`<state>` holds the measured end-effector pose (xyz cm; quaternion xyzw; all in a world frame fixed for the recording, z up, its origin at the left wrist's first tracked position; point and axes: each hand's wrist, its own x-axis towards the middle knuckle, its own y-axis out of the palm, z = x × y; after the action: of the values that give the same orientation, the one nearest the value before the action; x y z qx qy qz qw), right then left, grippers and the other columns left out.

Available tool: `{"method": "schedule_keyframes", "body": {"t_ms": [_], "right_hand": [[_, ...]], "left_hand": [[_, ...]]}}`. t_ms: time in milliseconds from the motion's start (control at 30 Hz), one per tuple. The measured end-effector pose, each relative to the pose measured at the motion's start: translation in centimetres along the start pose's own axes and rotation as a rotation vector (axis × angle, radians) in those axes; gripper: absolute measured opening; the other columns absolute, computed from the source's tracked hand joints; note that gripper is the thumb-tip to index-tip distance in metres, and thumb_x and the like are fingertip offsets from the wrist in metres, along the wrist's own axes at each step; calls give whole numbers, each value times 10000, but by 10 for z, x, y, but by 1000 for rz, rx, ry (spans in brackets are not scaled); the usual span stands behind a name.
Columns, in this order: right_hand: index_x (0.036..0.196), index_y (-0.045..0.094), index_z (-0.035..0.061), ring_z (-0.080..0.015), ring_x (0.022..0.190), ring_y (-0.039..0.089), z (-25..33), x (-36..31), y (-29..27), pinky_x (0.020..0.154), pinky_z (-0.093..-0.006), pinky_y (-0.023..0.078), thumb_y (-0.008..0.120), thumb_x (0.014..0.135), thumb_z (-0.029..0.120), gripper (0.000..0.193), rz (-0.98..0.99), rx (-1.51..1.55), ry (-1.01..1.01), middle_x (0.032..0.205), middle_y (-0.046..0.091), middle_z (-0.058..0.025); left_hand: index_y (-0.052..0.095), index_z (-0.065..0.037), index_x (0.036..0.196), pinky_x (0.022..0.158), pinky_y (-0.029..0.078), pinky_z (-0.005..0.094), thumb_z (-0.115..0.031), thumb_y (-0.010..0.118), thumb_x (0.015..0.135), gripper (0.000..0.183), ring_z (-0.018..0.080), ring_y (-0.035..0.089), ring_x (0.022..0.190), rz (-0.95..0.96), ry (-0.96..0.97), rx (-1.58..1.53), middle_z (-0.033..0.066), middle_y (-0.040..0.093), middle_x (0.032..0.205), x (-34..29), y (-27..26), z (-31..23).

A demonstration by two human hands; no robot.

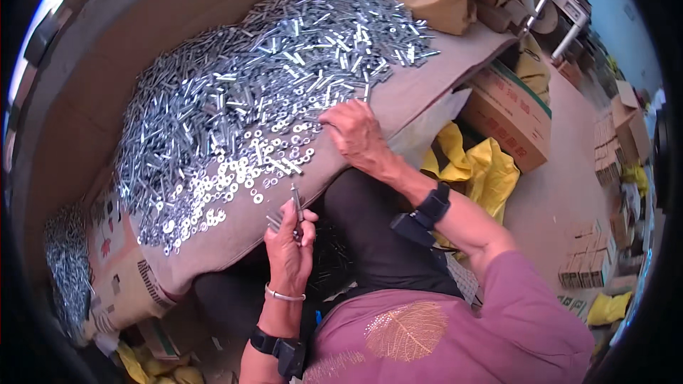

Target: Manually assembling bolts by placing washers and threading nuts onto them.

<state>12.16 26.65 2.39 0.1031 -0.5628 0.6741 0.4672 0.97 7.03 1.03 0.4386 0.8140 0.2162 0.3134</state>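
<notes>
1. The left hand [288,242] has its grip closed around a few thin silver metal shafts [273,223], just off the near edge of the brown cloth-covered desk [413,89], above the lap.
2. The right hand [356,135] bends its fingers down at the near side of the desk, beside the shiny ring-shaped metal washers [228,171]; whether its grip holds a piece, I cannot tell.
3. To work well here, keep the left grip firm enough that the shafts do not slip into the lap, with their ends clear of the fingers. Pinch single washers by the rim at the fringe, where they lie thinly; digging deeper would likely drag neighbours along.
4. The large heap of silver cylindrical metal fasteners [235,78] spreads toward the far edge, its loose pieces mingling with the washers and getting in the way of a clean pick.
5. A second heap of silver metal pieces [67,263] lies past the left end. Beyond the right edge are a brown cardboard box [509,117] and a crumpled yellow bag [491,167], near the right forearm.
</notes>
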Motion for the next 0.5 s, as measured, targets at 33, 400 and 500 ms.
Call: {"method": "schedule_keyframes", "body": {"t_ms": [33,400,500], "right_hand": [[832,637,52,-259,832,579,9,1,-2,791,-387,420,621,741,83,97,16,28,9,855,634,-85],[861,638,61,-252,848,575,24,-9,24,783,-372,412,636,733,117,140,233,-65,-138,846,611,-82],[848,635,59,-254,832,581,23,-7,25,770,-370,419,636,747,121,118,218,-74,-137,837,612,-86]], "left_hand": [[539,-16,952,411,300,175,-211,553,932,196,73,430,446,-14,-3,2,115,621,757,-2,-2,-2],[558,9,976,408,340,182,-186,596,905,211,123,531,502,-13,6,-36,144,626,752,5,0,4],[559,14,978,411,344,183,-185,601,902,217,122,533,504,-21,2,-16,145,626,748,10,4,4]]}}
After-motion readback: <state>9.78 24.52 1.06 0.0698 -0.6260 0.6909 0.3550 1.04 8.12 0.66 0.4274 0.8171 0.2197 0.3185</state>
